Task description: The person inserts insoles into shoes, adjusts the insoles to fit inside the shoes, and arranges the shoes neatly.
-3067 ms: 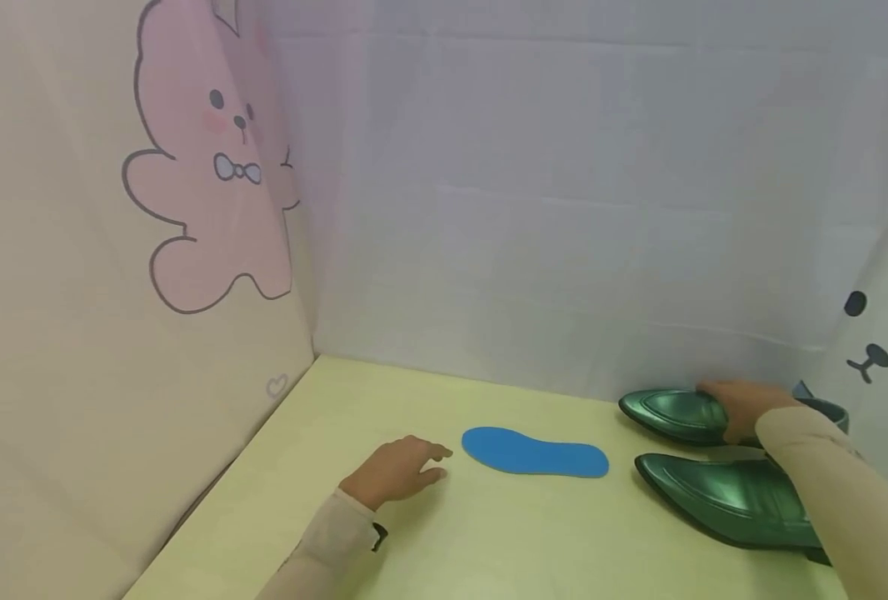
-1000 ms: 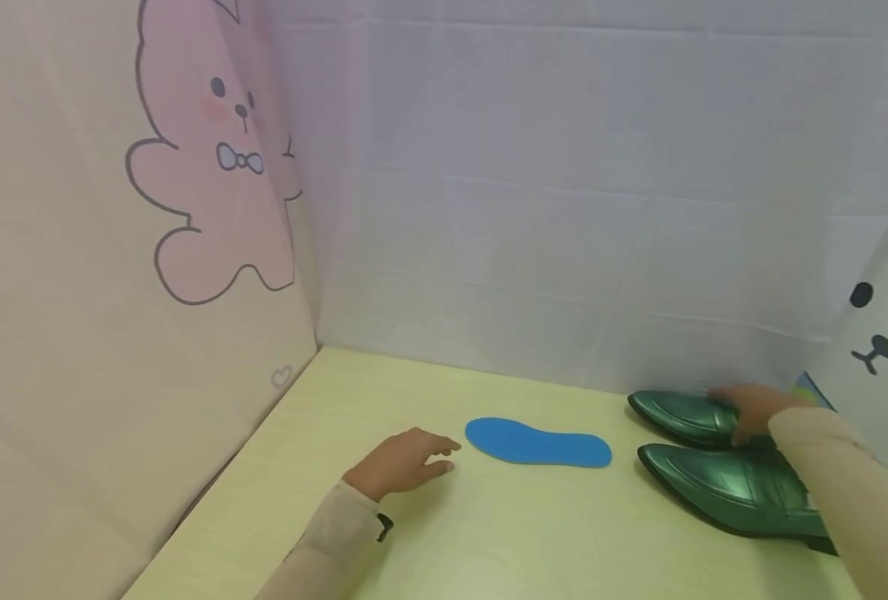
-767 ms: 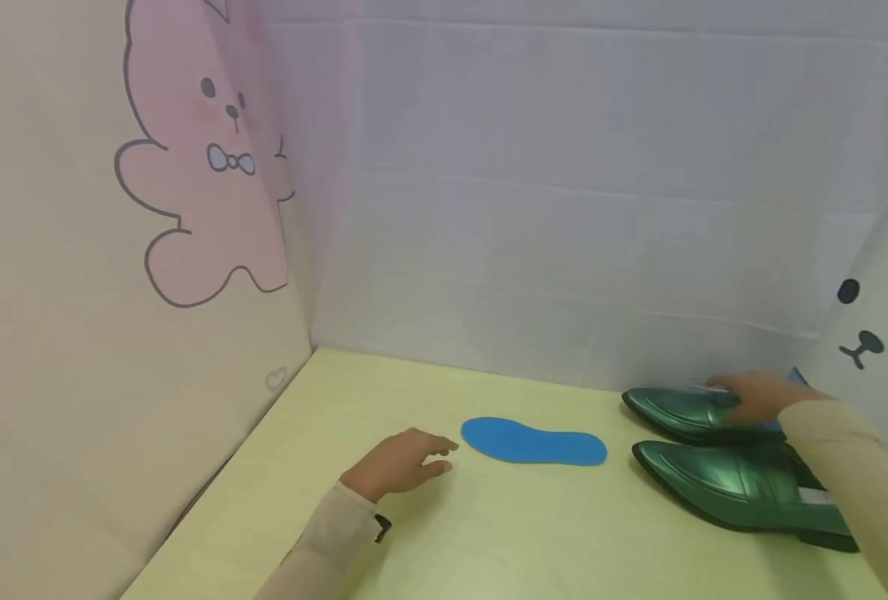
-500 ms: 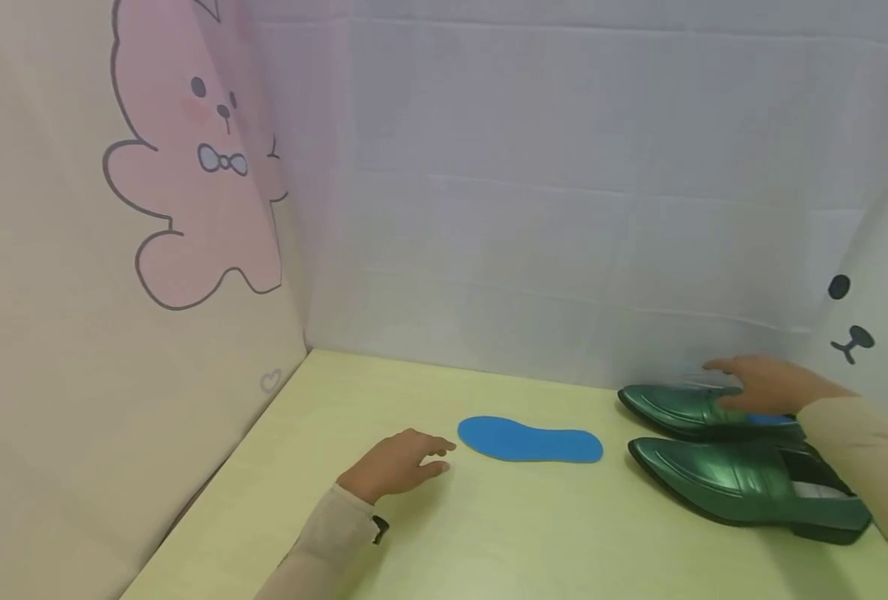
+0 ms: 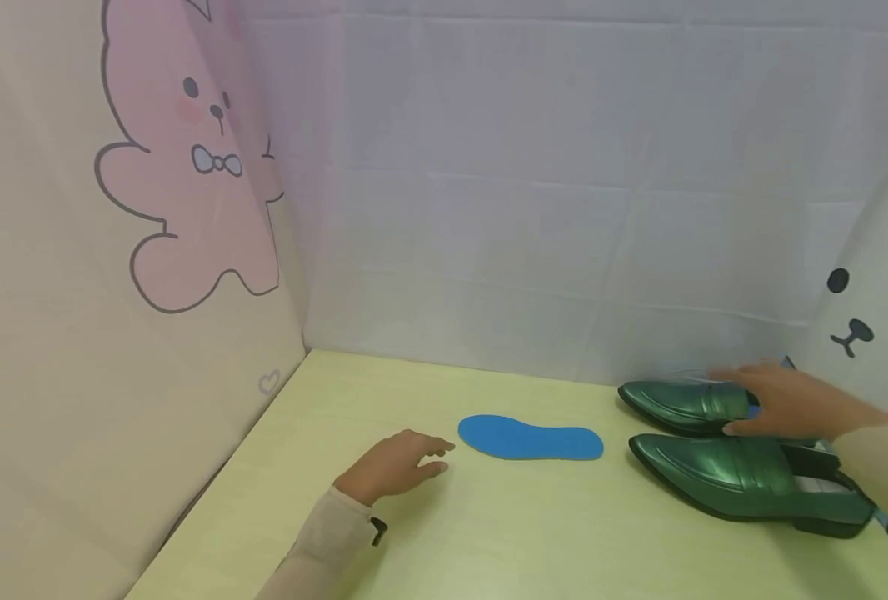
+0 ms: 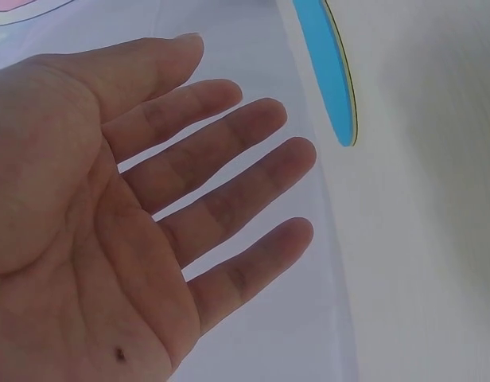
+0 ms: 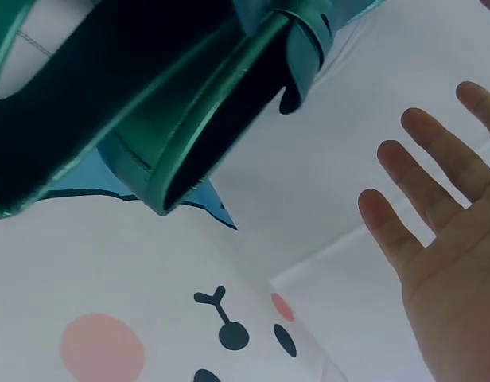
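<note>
Two green metallic, pointed-toe loafers lie side by side at the right of the table: a back loafer (image 5: pixel 676 402) near the rear wall and a front loafer (image 5: pixel 744 479). My right hand (image 5: pixel 796 402) is over the back loafer's opening, blurred, with its fingers extended and nothing in its grasp. A bit of blue lining shows inside that loafer beside the hand. In the right wrist view the fingers are spread, apart from the loafers. A blue insole (image 5: pixel 530 439) lies flat left of the loafers. My left hand (image 5: pixel 395 468) hovers left of it, fingers relaxed, palm bare in the left wrist view.
The pale yellow table (image 5: pixel 489 533) meets a white cloth wall (image 5: pixel 489 250) at the back. A cloth with a pink bear (image 5: pixel 197 208) hangs at the left, another with an animal face (image 5: pixel 856 333) at the right. A dark band (image 5: pixel 379 531) is at the left wrist.
My right hand has let go of the back loafer, lifted off it and shifted right, uncovering more of the front loafer. The left hand and the insole have stayed put.
</note>
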`<state>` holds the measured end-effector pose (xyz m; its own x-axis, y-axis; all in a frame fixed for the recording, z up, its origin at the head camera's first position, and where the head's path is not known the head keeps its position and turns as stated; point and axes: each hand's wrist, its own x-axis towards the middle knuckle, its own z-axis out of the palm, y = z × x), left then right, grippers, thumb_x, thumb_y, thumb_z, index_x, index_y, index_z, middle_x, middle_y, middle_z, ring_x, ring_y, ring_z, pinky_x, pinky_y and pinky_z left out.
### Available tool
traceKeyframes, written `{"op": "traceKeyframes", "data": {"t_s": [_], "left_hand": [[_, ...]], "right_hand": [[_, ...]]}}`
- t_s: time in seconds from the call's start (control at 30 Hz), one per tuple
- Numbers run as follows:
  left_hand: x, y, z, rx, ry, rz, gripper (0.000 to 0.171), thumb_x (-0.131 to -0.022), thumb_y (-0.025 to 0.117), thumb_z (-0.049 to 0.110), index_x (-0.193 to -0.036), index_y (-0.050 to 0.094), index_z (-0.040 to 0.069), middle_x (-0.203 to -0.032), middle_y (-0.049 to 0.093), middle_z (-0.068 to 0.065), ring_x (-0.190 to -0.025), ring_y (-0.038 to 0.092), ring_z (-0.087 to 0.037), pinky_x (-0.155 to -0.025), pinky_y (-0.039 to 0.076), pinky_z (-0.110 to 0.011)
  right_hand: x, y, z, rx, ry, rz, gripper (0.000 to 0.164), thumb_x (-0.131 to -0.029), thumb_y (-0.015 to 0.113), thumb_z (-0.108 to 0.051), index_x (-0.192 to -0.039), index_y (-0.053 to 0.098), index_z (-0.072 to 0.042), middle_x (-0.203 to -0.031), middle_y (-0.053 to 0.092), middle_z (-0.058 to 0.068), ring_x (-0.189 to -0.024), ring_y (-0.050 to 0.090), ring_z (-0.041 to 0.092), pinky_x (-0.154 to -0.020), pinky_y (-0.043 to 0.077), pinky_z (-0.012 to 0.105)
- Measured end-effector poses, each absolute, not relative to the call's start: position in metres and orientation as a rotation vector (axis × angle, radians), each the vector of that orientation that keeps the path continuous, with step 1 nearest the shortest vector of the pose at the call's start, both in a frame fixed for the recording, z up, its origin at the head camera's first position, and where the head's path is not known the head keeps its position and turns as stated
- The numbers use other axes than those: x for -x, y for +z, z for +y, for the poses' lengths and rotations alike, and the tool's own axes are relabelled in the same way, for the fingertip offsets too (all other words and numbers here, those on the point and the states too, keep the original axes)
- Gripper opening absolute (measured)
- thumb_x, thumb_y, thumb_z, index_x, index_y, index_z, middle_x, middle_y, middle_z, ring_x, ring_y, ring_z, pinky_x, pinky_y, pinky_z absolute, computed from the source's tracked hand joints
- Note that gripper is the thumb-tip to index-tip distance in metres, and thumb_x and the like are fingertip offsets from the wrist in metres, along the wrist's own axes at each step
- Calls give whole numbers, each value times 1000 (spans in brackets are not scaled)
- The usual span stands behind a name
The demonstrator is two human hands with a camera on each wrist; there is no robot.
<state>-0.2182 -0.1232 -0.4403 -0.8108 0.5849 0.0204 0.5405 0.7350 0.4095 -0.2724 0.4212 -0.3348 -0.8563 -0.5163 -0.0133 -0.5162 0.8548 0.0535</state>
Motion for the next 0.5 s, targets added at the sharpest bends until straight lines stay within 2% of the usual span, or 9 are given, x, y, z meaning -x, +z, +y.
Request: {"op": "traceKeyframes", "data": {"t_s": [0.17, 0.3, 0.5], "left_hand": [[217, -442, -125, -917, 617, 2825, 36, -95, 54, 34, -125, 59, 15, -114, 63, 2, -103, 57, -12, -85, 48, -31], [216, -441, -123, -938, 619, 2842, 36, -95, 53, 34, -126, 58, 16, -118, 61, 4, -108, 55, -12, -89, 46, -31], [218, -446, -119, -1200, 543, 3070, 33, -96, 52, 34, -125, 58, 20, -120, 59, 6, -111, 53, -12, -90, 45, -30]], "right_hand": [[262, -343, 426, -811, -142, -3018, 86, -67, 67, -68, -126, 55, -7, -113, 59, 20, -101, 53, 43, -77, 46, 58], [251, -354, 433, -766, -128, -3029, 86, -65, 66, -71, -123, 56, -8, -112, 58, 19, -101, 52, 44, -74, 47, 57], [239, -373, 442, -715, -174, -3049, 92, -62, 59, -80, -123, 57, -11, -110, 57, 20, -93, 55, 41, -65, 49, 55]]}}
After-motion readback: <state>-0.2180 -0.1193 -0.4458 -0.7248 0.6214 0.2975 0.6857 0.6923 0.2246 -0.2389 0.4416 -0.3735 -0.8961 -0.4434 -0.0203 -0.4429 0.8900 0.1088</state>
